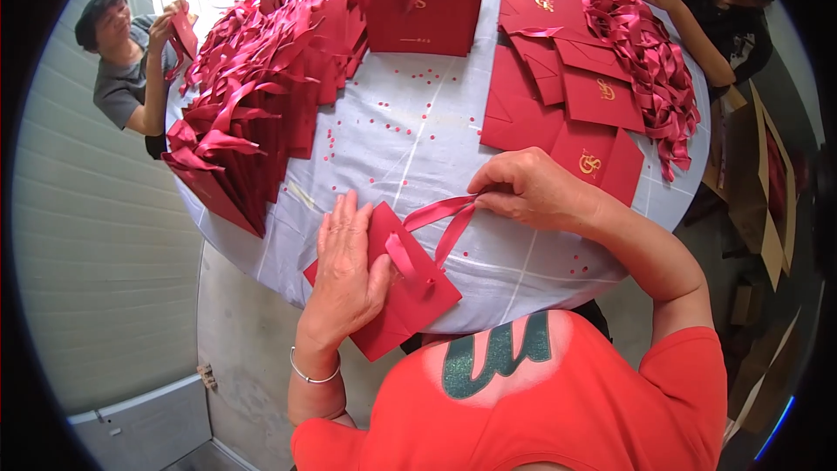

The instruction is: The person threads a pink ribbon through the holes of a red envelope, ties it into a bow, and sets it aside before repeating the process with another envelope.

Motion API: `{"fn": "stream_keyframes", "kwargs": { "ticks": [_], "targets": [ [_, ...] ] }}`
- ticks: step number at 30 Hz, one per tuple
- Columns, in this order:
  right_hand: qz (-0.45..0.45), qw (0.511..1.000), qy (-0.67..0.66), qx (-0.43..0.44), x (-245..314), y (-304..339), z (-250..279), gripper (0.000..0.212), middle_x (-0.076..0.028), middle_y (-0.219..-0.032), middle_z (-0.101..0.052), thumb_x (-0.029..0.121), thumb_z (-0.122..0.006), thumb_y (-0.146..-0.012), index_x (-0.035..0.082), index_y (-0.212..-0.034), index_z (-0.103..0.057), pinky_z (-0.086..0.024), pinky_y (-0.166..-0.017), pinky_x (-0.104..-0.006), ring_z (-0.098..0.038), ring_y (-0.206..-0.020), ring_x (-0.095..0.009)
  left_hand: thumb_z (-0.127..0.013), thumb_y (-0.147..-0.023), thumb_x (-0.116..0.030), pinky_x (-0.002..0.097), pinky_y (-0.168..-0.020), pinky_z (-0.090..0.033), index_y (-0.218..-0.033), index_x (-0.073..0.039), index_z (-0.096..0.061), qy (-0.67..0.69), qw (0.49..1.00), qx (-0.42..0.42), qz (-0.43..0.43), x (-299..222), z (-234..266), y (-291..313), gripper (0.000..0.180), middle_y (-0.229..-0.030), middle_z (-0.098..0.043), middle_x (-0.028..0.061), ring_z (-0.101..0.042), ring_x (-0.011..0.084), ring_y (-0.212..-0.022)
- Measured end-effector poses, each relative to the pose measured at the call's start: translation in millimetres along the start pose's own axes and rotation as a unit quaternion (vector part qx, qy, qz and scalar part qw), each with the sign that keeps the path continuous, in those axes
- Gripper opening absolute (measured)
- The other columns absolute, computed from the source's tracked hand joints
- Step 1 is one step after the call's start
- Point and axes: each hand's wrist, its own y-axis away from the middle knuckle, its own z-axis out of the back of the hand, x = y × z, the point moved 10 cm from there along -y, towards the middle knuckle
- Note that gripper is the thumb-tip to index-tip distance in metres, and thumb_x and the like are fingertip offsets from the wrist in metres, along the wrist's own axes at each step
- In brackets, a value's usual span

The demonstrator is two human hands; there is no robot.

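A flat red paper gift bag (418,288) lies slanted at the table's near edge. My left hand (345,262) rests flat on its left side, fingers stretched out and pointing away from me. From holes near the bag's upper edge runs a pinkish-red ribbon handle (455,234), pulled out to the right. Its far end is pinched between the thumb and fingers of my right hand (530,187), held a little above the cloth. A second ribbon loop (401,253) lies across the bag's face.
Red bags with ribbons (253,113) stand packed at the left; more bags (558,78) lie stacked at the right. One bag (423,9) stands at the back. Small red dots litter the white tablecloth (384,153). Two people work across the table; a cardboard box (758,183) is at far right.
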Motion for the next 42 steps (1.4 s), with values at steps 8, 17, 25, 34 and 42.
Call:
{"fn": "stream_keyframes", "kwargs": {
  "ticks": [8,17,25,34,42],
  "targets": [
    [-0.134,0.987,-0.092,0.012,-14.5,1.5,-1.9,0.012,-0.018,-0.076,-0.069,0.006,-0.068,-0.085,-0.002,-0.093,-0.072,-0.053,-0.065,-0.0333,-0.069,-0.068,-0.023,-0.065,-0.085,-0.022,0.0505,-0.121,-0.015,-0.149,0.006,-0.031,-0.063,0.998,-0.022,0.005,-8.7,-10.8,-4.2,0.078,-0.156,-0.029,0.0275,-0.025,0.0395,-0.148],
    [-0.166,0.977,-0.126,-0.049,-29.1,5.3,14.3,0.006,-0.003,-0.073,-0.067,-0.001,-0.067,-0.087,-0.004,-0.092,-0.071,-0.049,-0.054,-0.023,-0.061,-0.062,-0.007,-0.062,-0.087,-0.02,0.0514,-0.12,-0.016,-0.149,0.006,-0.031,-0.125,0.99,-0.059,0.009,-6.0,-13.3,-5.4,0.075,-0.156,-0.031,0.0269,-0.028,0.0402,-0.147],
    [-0.225,0.954,-0.197,-0.021,-43.3,9.1,19.9,0.008,-0.003,-0.074,-0.067,0.005,-0.069,-0.09,-0.003,-0.093,-0.07,-0.048,-0.051,-0.0208,-0.062,-0.061,-0.006,-0.076,-0.076,-0.043,0.0562,-0.12,-0.013,-0.147,0.007,-0.033,-0.031,0.993,-0.089,-0.072,-22.0,6.6,3.5,0.097,-0.153,-0.028,0.0347,-0.024,0.0478,-0.146],
    [-0.177,0.909,-0.377,-0.028,10.4,16.9,30.6,0.009,-0.007,-0.077,-0.07,0.006,-0.068,-0.091,-0.002,-0.094,-0.069,-0.05,-0.049,-0.0218,-0.064,-0.059,-0.009,-0.082,-0.066,-0.055,0.063,-0.115,-0.021,-0.131,0.014,-0.047,-0.116,0.986,-0.051,-0.105,-73.8,-8.8,31.9,0.101,-0.144,-0.039,0.0368,-0.034,0.0505,-0.14],
    [-0.012,0.867,-0.497,0.018,137.9,15.4,48.7,0.015,-0.009,-0.079,-0.071,0.009,-0.069,-0.09,-0.004,-0.097,-0.07,-0.053,-0.052,-0.0235,-0.067,-0.064,-0.011,-0.062,-0.08,-0.001,0.0457,-0.086,-0.054,-0.128,0.013,-0.053,-0.04,0.956,-0.232,-0.177,-97.0,45.7,63.8,0.051,-0.113,-0.064,0.0289,-0.067,0.0416,-0.098]
  ]
}}
